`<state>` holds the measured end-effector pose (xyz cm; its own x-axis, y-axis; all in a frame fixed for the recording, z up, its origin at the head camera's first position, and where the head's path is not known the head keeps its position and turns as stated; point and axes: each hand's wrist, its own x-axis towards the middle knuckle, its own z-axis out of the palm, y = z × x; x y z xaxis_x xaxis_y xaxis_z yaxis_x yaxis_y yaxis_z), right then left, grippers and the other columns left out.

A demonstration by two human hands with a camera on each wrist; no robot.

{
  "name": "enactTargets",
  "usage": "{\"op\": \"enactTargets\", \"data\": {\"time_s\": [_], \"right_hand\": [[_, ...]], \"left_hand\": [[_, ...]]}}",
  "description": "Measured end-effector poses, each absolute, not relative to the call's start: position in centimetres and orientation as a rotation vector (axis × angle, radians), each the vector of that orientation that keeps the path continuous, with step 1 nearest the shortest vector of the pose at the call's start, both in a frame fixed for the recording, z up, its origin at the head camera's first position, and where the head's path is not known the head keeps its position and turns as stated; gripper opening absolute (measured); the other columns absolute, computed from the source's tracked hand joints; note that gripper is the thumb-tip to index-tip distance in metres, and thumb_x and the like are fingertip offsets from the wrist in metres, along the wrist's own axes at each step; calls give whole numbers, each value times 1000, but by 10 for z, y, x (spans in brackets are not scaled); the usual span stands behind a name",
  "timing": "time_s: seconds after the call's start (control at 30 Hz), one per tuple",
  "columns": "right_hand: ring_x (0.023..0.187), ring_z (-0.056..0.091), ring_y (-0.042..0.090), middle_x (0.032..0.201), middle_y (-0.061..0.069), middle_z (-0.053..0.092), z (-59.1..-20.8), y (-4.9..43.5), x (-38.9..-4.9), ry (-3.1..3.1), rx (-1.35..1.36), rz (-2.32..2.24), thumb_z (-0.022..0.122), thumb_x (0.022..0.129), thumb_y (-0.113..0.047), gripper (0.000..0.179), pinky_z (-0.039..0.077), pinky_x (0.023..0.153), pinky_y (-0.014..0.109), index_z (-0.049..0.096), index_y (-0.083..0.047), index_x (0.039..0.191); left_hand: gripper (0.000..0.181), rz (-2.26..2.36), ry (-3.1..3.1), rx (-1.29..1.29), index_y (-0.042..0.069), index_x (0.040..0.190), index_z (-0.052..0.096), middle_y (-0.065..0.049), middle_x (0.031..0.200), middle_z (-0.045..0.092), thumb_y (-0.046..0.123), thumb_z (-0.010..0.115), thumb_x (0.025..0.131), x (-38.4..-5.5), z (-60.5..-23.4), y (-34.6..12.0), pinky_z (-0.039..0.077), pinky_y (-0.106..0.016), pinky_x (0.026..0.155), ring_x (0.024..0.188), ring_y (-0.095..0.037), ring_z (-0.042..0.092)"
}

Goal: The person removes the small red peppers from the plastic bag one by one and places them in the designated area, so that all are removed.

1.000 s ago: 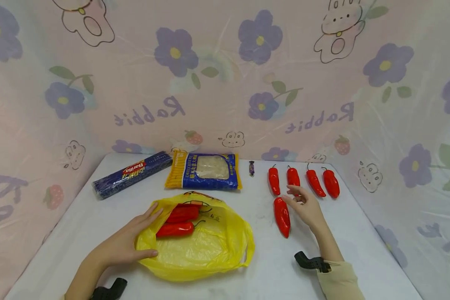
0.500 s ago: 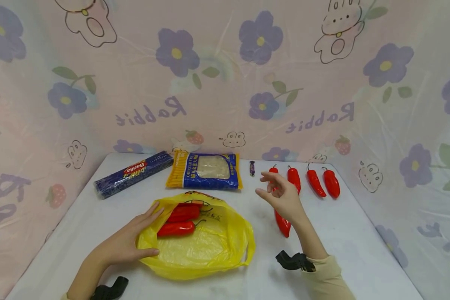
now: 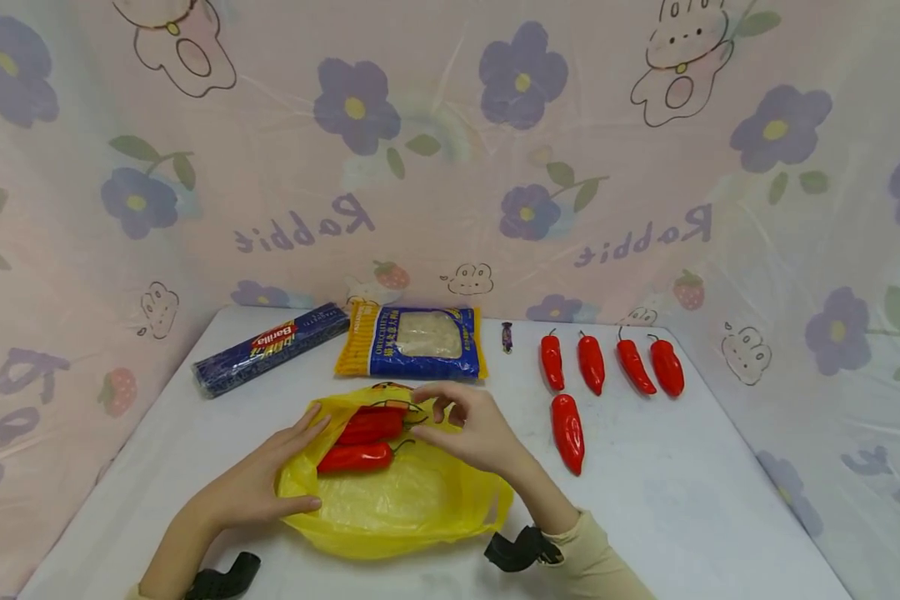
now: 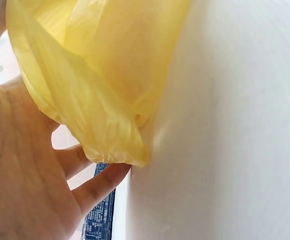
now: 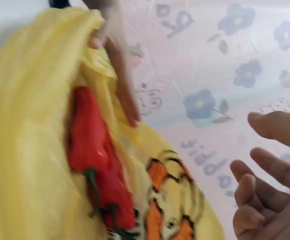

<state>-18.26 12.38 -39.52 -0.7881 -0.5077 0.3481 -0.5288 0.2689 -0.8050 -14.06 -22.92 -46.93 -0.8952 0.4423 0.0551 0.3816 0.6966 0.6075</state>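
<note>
Yellow bag (image 3: 382, 533): lies on the white table (image 3: 682, 500) between the two hands, mouth gaping toward the person.
Left hand (image 3: 251, 479): at the left side of that mouth; fingers straight and spread, thumb standing well apart from them, plastic touched rather than clamped.
Right hand (image 3: 476, 425): above the right part of the bag; thumb and fingertips apart, fingers loosely bent, nothing held between them.
Bagged peppers (image 3: 356, 457): two, red, side by side inside the bag, between the left fingers and the right fingertips, stems toward the right hand. From the right wrist, the hand is seen clear of both.
Loose pepper (image 3: 567, 435): red, on the table to the right of the right hand, well apart from it.
Row of four peppers (image 3: 591, 365): farther off, beyond and to the right of the right hand, stems pointing away from the person.
Small purple wrapper (image 3: 507, 337): beyond the right hand, left of the row.
Blue-and-yellow packet (image 3: 427, 343): beyond the right fingertips, flat, with a clear window.
Barilla pack (image 3: 270, 348): long, dark blue, aslant beyond the left hand, far end just beside the packet.
</note>
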Motion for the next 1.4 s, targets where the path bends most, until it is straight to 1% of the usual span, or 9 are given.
{"op": "enactTargets", "data": {"time_s": [0.13,0.23,0.33,0.47,0.7,1.0,1.1,1.23,1.4], "right_hand": [[83,63,26,111,5,78,-411,108,-178,-2573,1134,1554,83,93,-17,32,53,67,34,76,-11,124],[83,61,18,113,7,78,-422,100,-178,-2631,1188,1460,83,93,-16,33,53,69,28,75,-8,124],[82,61,15,112,8,78,-432,96,-180,-2651,1214,1371,84,91,-13,35,54,72,25,75,-5,124],[82,62,16,109,8,78,-443,94,-183,-2642,1221,1302,86,88,-9,36,55,73,23,76,-4,122],[80,57,14,100,5,75,-460,88,-184,-2671,1187,1239,88,86,-13,39,49,72,19,77,-6,123],[83,57,15,105,3,76,-473,85,-184,-2745,1071,1204,89,86,-15,40,50,74,20,77,-9,123],[93,63,13,112,1,77,-479,84,-183,-2788,1027,1225,89,88,-19,41,54,84,22,76,-12,126],[119,67,13,127,-2,75,-486,83,-183,-2821,989,1256,87,89,-24,42,54,106,30,75,-16,129],[124,66,13,129,-5,75,-491,81,-182,-2822,991,1265,87,90,-28,43,52,110,31,75,-19,130]], "left_hand": [[102,969,2807,696,25,168,34,-6,178,17,59,81,84,-140,-470,-229,38,-77,112,154,-49,33],[102,957,2820,705,26,169,32,-5,179,17,60,81,85,-142,-470,-230,38,-76,113,154,-49,33],[103,946,2834,715,29,169,30,-4,178,18,61,81,85,-145,-471,-229,37,-75,114,155,-48,33],[104,955,2832,717,31,169,29,-4,178,18,61,81,85,-147,-472,-228,37,-75,115,155,-47,33],[104,959,2824,702,30,169,31,-4,178,18,61,81,84,-144,-473,-228,38,-75,113,154,-48,33],[104,946,2832,677,27,168,34,-5,178,20,63,81,83,-142,-470,-228,39,-75,113,154,-48,34],[104,942,2832,676,26,168,35,-6,178,20,62,82,83,-141,-470,-228,40,-75,112,154,-48,35],[104,939,2830,673,26,168,35,-6,178,20,62,81,83,-141,-470,-228,41,-75,112,154,-48,35],[103,939,2828,674,25,168,35,-7,178,20,62,81,83,-141,-470,-227,40,-75,112,154,-48,34]]}}
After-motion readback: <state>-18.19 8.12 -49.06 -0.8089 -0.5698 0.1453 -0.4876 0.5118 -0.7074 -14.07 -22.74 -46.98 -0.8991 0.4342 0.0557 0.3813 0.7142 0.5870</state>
